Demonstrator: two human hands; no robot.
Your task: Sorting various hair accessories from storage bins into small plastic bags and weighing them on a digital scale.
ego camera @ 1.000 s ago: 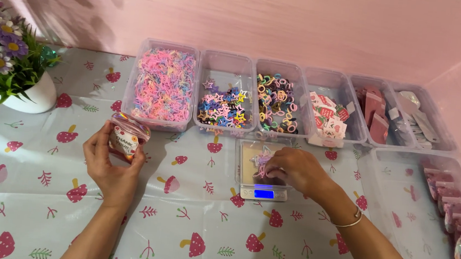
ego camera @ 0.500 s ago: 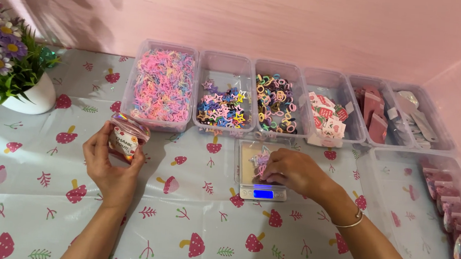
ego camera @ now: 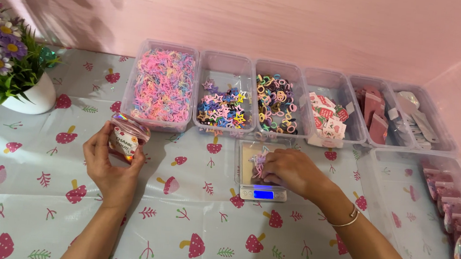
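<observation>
My right grip [ego camera: 285, 169] pinches a small cluster of pastel hair bands [ego camera: 259, 163] on the tray of a small digital scale [ego camera: 261, 173], while my left grip [ego camera: 112, 161] closes around a shiny little pouch [ego camera: 126, 136] held upright just above the mushroom-print surface [ego camera: 179, 229]. By my judgement the portion is weighed but not bagged: the pouch looks unfilled. Clear bins [ego camera: 227, 96] of bands line the wall beyond.

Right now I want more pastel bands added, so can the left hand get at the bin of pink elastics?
Probably not freely: the left hand is occupied holding a small pouch. The bin of pink elastics stands open just beyond it, nothing between.
</observation>
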